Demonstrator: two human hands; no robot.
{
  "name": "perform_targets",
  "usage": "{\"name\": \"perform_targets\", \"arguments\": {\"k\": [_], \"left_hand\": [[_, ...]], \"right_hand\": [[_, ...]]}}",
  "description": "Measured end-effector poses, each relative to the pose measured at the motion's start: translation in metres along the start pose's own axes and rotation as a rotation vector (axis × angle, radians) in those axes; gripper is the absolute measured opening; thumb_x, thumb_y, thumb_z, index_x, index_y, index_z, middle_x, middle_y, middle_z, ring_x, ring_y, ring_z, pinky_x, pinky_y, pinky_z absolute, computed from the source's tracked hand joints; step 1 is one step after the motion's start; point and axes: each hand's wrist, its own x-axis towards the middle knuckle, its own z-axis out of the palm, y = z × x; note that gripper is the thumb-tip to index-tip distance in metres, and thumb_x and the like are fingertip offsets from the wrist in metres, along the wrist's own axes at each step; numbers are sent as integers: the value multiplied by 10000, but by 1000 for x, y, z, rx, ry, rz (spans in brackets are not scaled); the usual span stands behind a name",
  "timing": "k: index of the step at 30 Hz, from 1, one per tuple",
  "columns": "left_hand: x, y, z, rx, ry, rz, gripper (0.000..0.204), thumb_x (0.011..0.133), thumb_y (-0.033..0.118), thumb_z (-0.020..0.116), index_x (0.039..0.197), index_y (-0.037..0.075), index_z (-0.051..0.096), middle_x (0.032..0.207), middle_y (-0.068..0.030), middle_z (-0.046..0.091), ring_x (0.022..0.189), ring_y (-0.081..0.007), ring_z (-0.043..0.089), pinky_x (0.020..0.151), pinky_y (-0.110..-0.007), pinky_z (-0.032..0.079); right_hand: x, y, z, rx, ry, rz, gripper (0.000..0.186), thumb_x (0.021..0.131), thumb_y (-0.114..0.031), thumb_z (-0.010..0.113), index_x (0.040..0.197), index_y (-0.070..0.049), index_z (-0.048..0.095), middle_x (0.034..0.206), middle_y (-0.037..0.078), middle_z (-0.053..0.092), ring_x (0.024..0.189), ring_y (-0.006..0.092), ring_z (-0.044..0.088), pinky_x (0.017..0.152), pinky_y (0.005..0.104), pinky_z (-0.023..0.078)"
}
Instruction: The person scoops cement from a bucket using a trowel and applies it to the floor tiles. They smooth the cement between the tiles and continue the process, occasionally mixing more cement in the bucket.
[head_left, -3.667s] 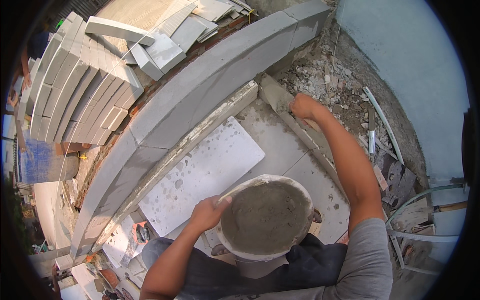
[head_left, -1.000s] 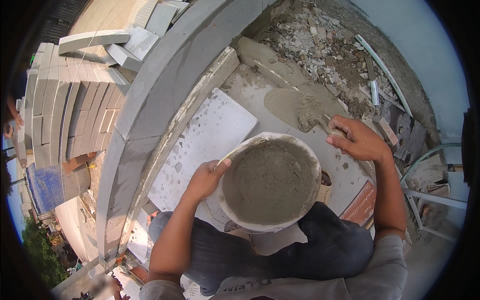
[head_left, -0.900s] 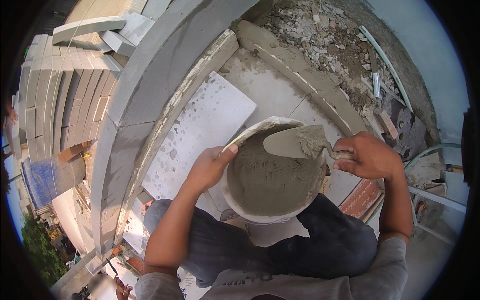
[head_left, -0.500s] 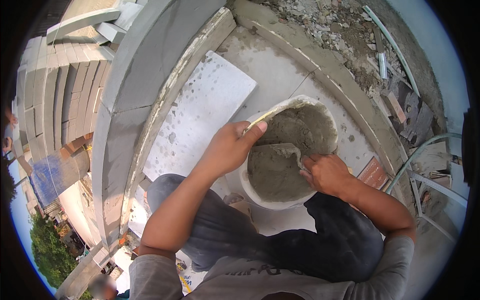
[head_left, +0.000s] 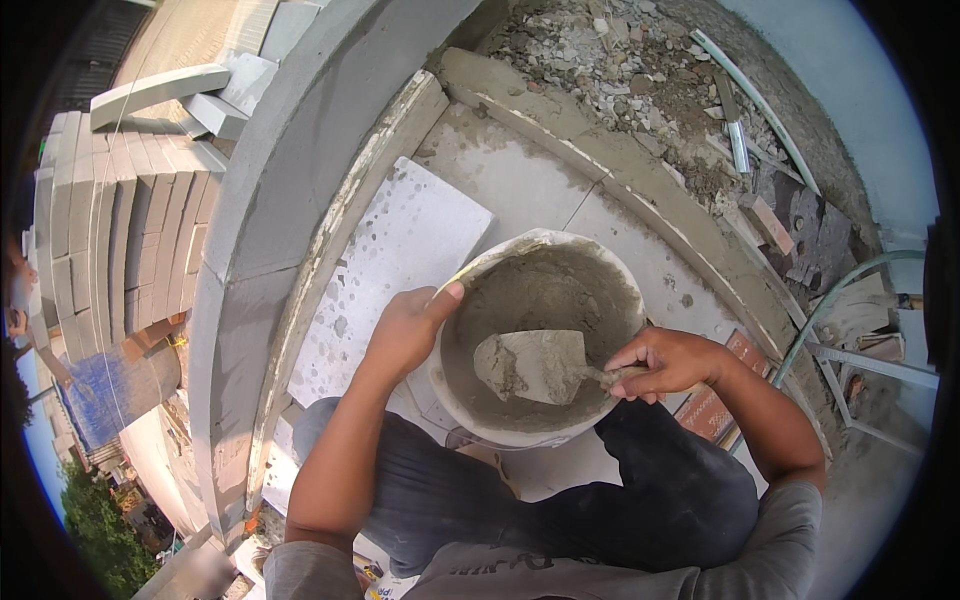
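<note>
A round whitish bucket [head_left: 530, 438] stands in front of my knees, with wet grey mortar [head_left: 548, 285] inside. My left hand [head_left: 405, 328] grips its left rim, thumb on top, where a thin yellow strip runs along the edge. My right hand [head_left: 675, 362] is closed around the handle of a trowel [head_left: 556, 366]. The trowel's blade lies over the mortar inside the bucket, pointing left, flat face up, with a lump of mortar at its far end. What lies under the blade is hidden.
A white block [head_left: 425, 225] splashed with mortar lies left of the bucket. Beyond it curves a low grey block wall [head_left: 240, 225]. A mortar-topped ledge [head_left: 640, 205] runs at the right, with rubble [head_left: 600, 70] behind. A red brick [head_left: 712, 410] and a hose [head_left: 835, 300] lie right.
The trowel blade, half sunk in mortar before, now shows its flat face with mortar on it. My right hand has turned and moved slightly right. The bucket appears lower and further left.
</note>
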Motion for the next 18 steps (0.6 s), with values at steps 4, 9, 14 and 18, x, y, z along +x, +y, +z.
{"name": "perform_targets", "arguments": {"k": [4,9,14,18], "left_hand": [[4,-21,-14,105,55,19,626,920,560,538,809,-50,622,620,-96,500,636,-201,473,636,-359,417],[8,-34,-24,60,40,13,590,927,545,552,869,-33,657,655,-50,532,679,-163,492,668,-335,424],[15,-38,-26,7,13,-5,570,931,527,564,943,-33,672,737,-51,584,756,-150,518,745,-315,441],[13,-42,-30,-51,-4,-12,561,929,512,577,976,-38,676,795,-52,621,798,-148,536,791,-312,446]], "right_hand": [[-25,-17,-36,30,332,-233,335,827,-60,598,1135,63,648,808,61,656,588,97,588,556,249,490],[1,-52,-71,-644,1246,-554,330,840,-131,584,1108,57,628,926,179,670,763,275,654,700,381,520],[93,-56,-130,-836,1351,-227,356,873,-180,570,1149,46,578,1068,257,616,965,431,606,834,490,489],[104,-60,-124,-725,1343,-382,318,898,-187,526,1111,44,577,994,258,636,950,439,615,833,493,488]]}}
